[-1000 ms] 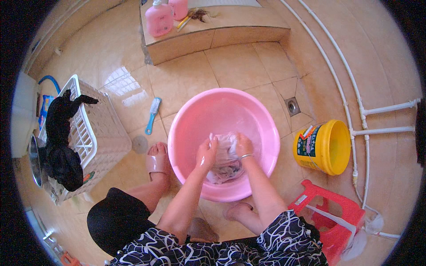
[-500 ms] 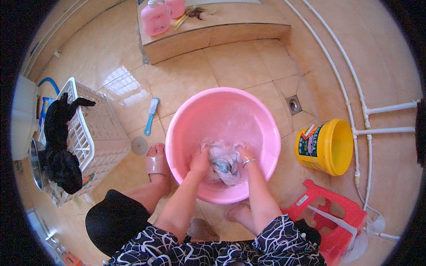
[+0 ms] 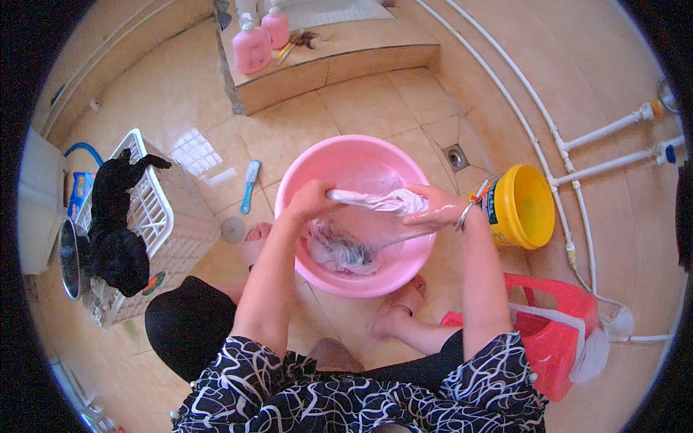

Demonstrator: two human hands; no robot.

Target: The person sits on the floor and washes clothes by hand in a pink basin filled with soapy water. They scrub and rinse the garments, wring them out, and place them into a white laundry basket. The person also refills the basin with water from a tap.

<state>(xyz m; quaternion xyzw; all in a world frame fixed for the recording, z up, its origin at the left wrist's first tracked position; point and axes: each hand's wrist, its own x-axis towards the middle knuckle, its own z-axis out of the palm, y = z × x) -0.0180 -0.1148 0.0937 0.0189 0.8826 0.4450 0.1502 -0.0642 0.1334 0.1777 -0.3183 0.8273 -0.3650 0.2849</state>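
Note:
A wet, pale garment [image 3: 372, 200] is stretched between my two hands above the pink basin [image 3: 364, 291]. My left hand [image 3: 314, 200] is closed round its bunched left end. My right hand [image 3: 437, 207], with a bracelet at the wrist, grips the other end, its fingers reaching toward the basin's middle. Part of the cloth hangs down toward the water. In the cloudy water below lies a heap of grey and white wet cloth [image 3: 339, 249]; whether it is joined to the garment I cannot tell.
To the left stand a white plastic basket [image 3: 184, 209] with black clothing [image 3: 119, 224] over it and a blue scrub brush [image 3: 250, 186]. On the right are a yellow bucket [image 3: 530, 206], a red stool [image 3: 556, 346] and white pipes [image 3: 520, 119]. Pink pump bottles [image 3: 253, 52] sit on the tiled step.
Both hands have risen out of the water and moved apart, lifting and stretching the garment between them. The view has shifted slightly.

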